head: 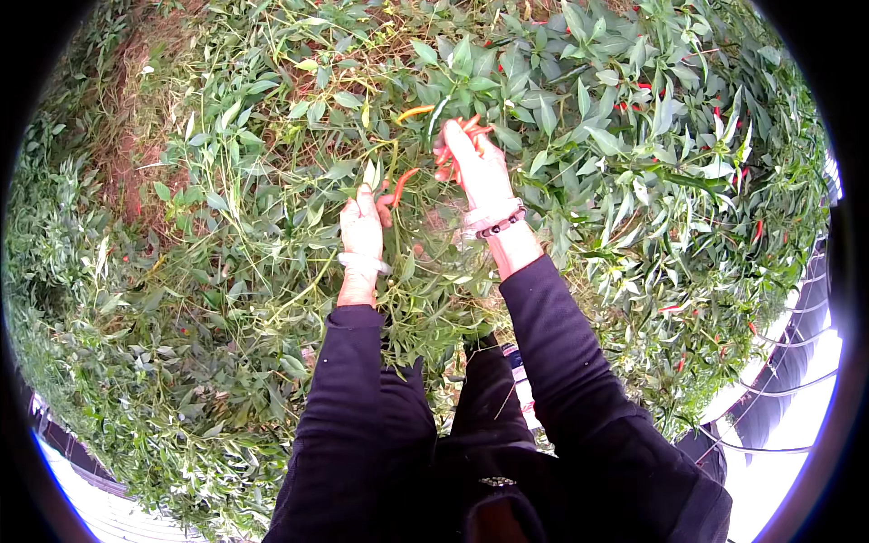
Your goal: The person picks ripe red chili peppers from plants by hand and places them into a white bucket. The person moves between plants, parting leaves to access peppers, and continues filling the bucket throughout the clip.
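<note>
My right hand (475, 159) is closed around several red chili peppers (470, 127), whose ends stick out past the fingers. Just left of its fingers hangs a dark green chili pepper (436, 119), and an orange chili pepper (415, 112) lies a little further left among the leaves. My left hand (366, 214) is lower and to the left, in the plant stems, its fingers bent at a leafy stem. A curved red chili pepper (404, 186) shows beside its fingers; whether the hand holds the pepper or only touches the plant, I cannot tell.
Dense chili plants (611, 136) surround me, with more red peppers (758, 231) on the right. Bare reddish soil (136, 115) shows at the upper left. A packet or bag with print (524, 390) lies beside my leg. Curved hoops (787, 390) stand at the lower right edge.
</note>
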`<state>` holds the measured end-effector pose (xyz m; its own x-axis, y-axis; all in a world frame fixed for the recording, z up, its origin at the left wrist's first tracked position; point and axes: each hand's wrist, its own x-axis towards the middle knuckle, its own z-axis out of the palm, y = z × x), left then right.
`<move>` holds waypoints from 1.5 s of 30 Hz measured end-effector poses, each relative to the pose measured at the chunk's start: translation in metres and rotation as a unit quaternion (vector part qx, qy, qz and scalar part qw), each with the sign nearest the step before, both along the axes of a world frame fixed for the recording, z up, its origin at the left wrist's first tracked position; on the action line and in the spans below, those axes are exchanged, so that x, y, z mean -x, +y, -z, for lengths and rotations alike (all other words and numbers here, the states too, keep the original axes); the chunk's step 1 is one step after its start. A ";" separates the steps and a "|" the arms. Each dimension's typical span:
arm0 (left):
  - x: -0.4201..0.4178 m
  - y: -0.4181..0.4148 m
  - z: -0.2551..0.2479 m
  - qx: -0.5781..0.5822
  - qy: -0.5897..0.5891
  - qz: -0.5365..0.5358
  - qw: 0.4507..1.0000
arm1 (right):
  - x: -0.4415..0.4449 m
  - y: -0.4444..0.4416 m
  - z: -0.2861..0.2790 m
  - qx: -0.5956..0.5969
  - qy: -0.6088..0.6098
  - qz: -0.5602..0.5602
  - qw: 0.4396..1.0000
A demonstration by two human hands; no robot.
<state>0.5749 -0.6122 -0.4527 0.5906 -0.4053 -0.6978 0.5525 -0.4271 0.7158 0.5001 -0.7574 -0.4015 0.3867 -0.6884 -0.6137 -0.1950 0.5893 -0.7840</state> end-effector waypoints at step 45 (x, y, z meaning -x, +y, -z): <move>0.014 -0.006 0.005 -0.043 -0.147 0.139 0.978 | -0.023 -0.006 0.117 -0.314 -0.228 0.297 0.873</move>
<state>0.5608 -0.6187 -0.4574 0.6453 -0.5271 -0.5530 0.1820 -0.5970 0.7813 0.5232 -0.7630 -0.5188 0.3778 -0.4343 -0.8177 0.5389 0.8213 -0.1872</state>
